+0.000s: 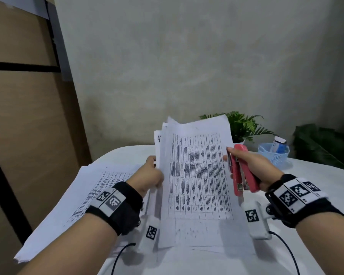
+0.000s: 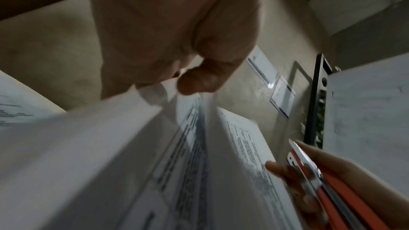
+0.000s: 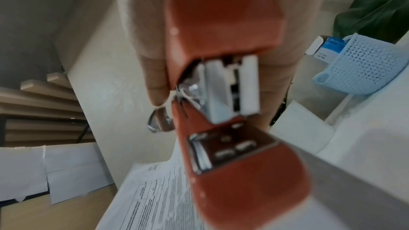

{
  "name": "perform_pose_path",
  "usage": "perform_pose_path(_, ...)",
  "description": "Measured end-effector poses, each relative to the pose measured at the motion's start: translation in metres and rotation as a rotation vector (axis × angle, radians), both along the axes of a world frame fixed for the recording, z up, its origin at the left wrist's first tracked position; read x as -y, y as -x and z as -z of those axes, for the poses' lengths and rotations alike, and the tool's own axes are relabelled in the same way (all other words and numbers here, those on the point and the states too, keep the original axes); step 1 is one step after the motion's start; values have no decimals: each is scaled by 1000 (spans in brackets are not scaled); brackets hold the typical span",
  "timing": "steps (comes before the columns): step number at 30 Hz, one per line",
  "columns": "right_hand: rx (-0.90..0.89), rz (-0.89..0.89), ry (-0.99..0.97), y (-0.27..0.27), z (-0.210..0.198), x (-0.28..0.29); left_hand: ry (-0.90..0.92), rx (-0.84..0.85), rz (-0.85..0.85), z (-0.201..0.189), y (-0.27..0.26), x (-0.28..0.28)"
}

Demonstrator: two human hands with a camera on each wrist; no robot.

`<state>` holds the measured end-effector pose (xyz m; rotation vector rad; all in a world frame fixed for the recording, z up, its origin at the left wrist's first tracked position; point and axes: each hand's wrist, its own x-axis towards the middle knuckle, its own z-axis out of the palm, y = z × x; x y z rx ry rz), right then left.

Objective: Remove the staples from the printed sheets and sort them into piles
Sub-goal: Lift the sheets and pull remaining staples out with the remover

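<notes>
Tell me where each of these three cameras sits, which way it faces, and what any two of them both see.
Head: worn on the head, looks forward and down at the table; shows both forearms, left hand gripping sheets, right hand gripping a stapler.
Left wrist: looks along the left palm at the sheets' edge.
Right wrist: looks along the right hand's fingers at the stapler; basket beyond.
Shared: all three show stapler and sheets.
</notes>
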<state>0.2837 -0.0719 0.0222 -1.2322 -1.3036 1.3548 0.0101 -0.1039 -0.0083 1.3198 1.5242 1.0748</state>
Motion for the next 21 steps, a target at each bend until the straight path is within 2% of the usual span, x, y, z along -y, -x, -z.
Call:
perform_pose_path(3, -8, 11, -121, 2, -14, 3, -94, 188, -47, -27, -6, 0)
perform_pose_path(5, -24, 28, -236, 4, -27, 8, -217, 199, -75, -46, -11, 0)
perform_pose_path(8, -118, 50, -422, 7, -44, 17, -411, 115, -82, -67, -16, -2)
perform_pose_path(12, -185, 37, -591, 11, -57, 31, -591, -15, -117, -75, -23, -1)
perform_pose_path(18, -176, -39, -573, 11, -39, 33, -586, 32, -140, -63, -31, 5)
perform_pose_path(21, -193, -35, -548, 11, -32, 30, -513, 85, -142, -61, -36, 0)
